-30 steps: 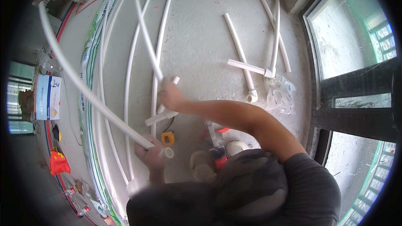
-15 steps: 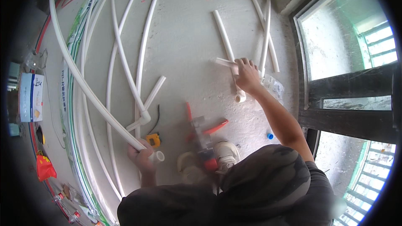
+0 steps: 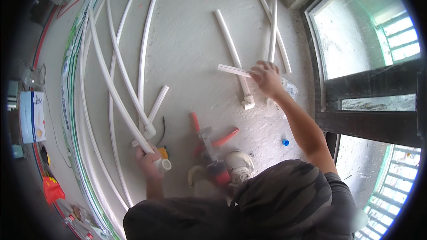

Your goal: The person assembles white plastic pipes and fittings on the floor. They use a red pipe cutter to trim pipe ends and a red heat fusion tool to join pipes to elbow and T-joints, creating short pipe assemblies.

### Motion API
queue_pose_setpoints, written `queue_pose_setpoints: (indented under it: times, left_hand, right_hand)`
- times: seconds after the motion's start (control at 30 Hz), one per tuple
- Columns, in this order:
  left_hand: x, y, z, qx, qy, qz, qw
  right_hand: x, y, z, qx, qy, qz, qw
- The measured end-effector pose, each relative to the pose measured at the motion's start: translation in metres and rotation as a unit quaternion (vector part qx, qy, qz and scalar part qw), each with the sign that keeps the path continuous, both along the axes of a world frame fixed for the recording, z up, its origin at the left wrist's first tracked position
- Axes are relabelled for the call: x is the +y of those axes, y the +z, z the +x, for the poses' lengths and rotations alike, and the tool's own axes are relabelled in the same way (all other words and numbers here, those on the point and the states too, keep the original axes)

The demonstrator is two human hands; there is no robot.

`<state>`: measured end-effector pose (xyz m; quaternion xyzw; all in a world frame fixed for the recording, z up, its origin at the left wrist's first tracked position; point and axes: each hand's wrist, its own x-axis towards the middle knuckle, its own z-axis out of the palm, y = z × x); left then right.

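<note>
My left hand (image 3: 149,162) is closed around a long white plastic pipe (image 3: 113,86) near its lower end. A white elbow fitting (image 3: 164,165) sits on that end, its round opening showing. At the right, my right hand (image 3: 267,80) is closed on one end of a short white pipe (image 3: 233,70). This piece crosses above another white pipe (image 3: 227,35), which lies on the floor with an elbow (image 3: 248,102) at its near end. Left of centre lies a further pipe with an elbow (image 3: 150,130), beside a short pipe length (image 3: 159,102).
A blurred tool with red handles (image 3: 227,137) stands by my shoes (image 3: 240,164). A yellow tape measure (image 3: 163,153) is partly hidden behind my left hand. A blue cap (image 3: 285,142), a clear plastic bag (image 3: 290,88), crossed pipes (image 3: 273,22) and a dark-framed window (image 3: 373,93) are at the right.
The long pipe's far end has swung right in my left hand. More of the short pipe now shows at my right hand. The elbow on the pipe beneath it has turned sideways.
</note>
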<state>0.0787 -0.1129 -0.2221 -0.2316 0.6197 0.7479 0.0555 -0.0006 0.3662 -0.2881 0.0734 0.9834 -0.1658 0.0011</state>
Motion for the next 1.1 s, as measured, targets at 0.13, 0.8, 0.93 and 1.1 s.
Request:
queue_pose_setpoints:
  times: [0.13, 0.8, 0.93, 1.1]
  left_hand:
    - [-0.010, -0.021, 0.014, -0.050, -0.012, 0.009, 0.999]
    - [0.058, 0.010, -0.067, 0.002, -0.166, 0.092, 0.982]
    - [0.081, 0.013, -0.057, -0.031, -0.145, 0.192, 0.970]
    - [0.103, 0.031, -0.042, -0.098, -0.171, 0.093, 0.976]
  right_hand:
    - [0.040, -0.037, -0.004, 0.093, -0.284, -0.095, 0.950]
    - [-0.063, 0.035, 0.026, 0.267, 0.080, -0.449, 0.849]
    - [-0.094, 0.043, 0.027, 0.328, 0.175, -0.456, 0.809]
    - [-0.078, 0.050, 0.043, 0.325, 0.174, -0.394, 0.842]
